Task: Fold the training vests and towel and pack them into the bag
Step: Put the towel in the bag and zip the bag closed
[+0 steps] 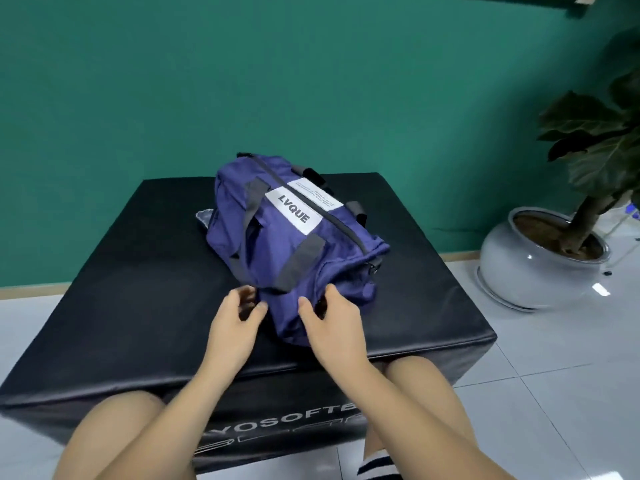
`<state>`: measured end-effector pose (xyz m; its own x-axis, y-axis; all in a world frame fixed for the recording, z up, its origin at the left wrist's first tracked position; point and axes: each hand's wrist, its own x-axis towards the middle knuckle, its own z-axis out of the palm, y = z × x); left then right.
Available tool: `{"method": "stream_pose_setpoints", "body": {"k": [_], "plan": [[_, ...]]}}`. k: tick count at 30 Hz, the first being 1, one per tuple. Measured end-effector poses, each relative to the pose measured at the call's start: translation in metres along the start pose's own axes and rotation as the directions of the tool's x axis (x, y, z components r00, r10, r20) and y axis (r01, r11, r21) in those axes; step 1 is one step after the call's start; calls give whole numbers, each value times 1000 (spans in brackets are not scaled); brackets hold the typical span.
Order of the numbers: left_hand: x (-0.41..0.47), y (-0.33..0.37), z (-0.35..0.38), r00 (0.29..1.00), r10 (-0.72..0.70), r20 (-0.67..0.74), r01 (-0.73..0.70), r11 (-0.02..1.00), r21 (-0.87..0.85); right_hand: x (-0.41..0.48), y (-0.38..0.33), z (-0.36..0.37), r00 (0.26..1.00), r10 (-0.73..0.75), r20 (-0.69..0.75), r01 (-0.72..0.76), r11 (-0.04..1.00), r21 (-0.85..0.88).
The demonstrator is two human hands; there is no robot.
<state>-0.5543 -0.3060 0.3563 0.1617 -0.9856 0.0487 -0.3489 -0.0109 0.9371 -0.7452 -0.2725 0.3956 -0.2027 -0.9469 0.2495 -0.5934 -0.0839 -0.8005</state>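
Only a corner of a pale grey cloth point(203, 216) peeks from behind the navy fabric duffel bag point(294, 237). Its second white label point(316, 195) carries print too small to read. My left grip point(232, 323) has blurred fingertips. The dark-leaved potted plant point(602, 140) is cropped at right.

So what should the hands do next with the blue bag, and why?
Probably unzip the bag. Its zip along the top looks closed, and the left hand and right hand are only at its near end, so nothing could go in yet.
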Motion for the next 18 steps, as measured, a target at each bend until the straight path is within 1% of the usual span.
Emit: {"method": "stream_pose_setpoints", "body": {"k": [3, 5, 7, 9, 12, 15, 18], "plan": [[-23, 5, -8, 995, 61, -76, -57, 997, 60, -16, -18, 29, 998, -38, 51, 37, 999, 15], [-35, 9, -16, 983, 120, -138, -113, 992, 54, -25, -25, 38, 995, -56, 77, 53, 998, 30], [-46, 9, -19, 967, 216, -136, -204, 974, 99, -31, -24, 41, 991, -70, 113, 59, 994, 95], [-54, 7, -18, 951, 297, -85, -280, 945, 169, -35, -19, 41, 988, -67, 139, 43, 985, 167], [-57, 7, -13, 921, 383, -77, -357, 904, 235, -37, -13, 38, 990, -77, 120, 50, 976, 211], [-57, 13, -8, 880, 457, -126, -413, 869, 271, -41, -12, 35, 992, -100, 82, 83, 978, 191], [-59, 16, -6, 850, 506, -145, -451, 843, 293, -44, -12, 35, 990, -125, 68, 112, 979, 169]]}}
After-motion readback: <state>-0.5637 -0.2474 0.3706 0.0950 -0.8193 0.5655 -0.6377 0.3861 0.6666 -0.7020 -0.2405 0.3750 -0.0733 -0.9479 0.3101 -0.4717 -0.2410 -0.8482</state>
